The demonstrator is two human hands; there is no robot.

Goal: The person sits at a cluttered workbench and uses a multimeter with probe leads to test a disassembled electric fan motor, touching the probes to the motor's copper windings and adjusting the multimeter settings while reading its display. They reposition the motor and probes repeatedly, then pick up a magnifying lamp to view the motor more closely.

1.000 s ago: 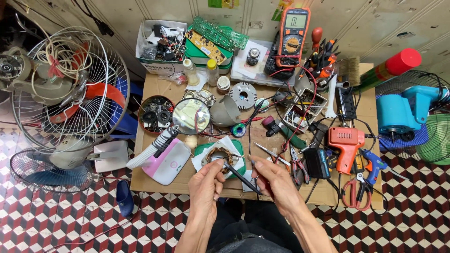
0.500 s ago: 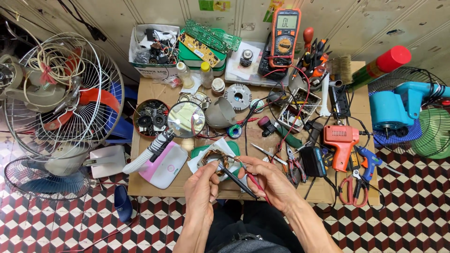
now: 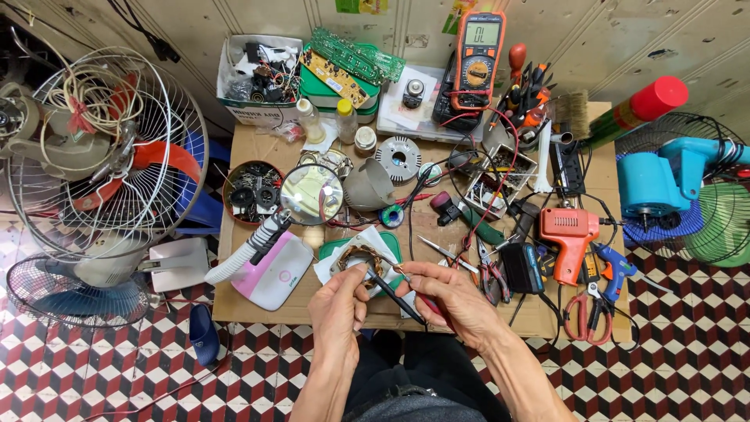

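My left hand (image 3: 337, 306) grips a round copper-wound motor coil (image 3: 358, 260) that rests on white paper over a green tray near the table's front edge. My right hand (image 3: 447, 295) holds a black probe (image 3: 394, 295) like a pen, its tip touching the coil's right side. A red lead runs under the right palm. Both hands meet over the middle of the front edge.
The cardboard-topped table (image 3: 258, 141) is crowded: a magnifier lamp (image 3: 311, 195), orange multimeter (image 3: 477, 62), orange glue gun (image 3: 569, 234), pliers (image 3: 491, 275), red scissors (image 3: 579, 312), parts boxes and circuit boards at the back. Fan cages (image 3: 101, 164) stand at left, a blue motor (image 3: 664, 184) at right.
The view has shifted slightly. My right hand has brought the black probe in against the coil's right side, while my left hand has kept hold of the coil.
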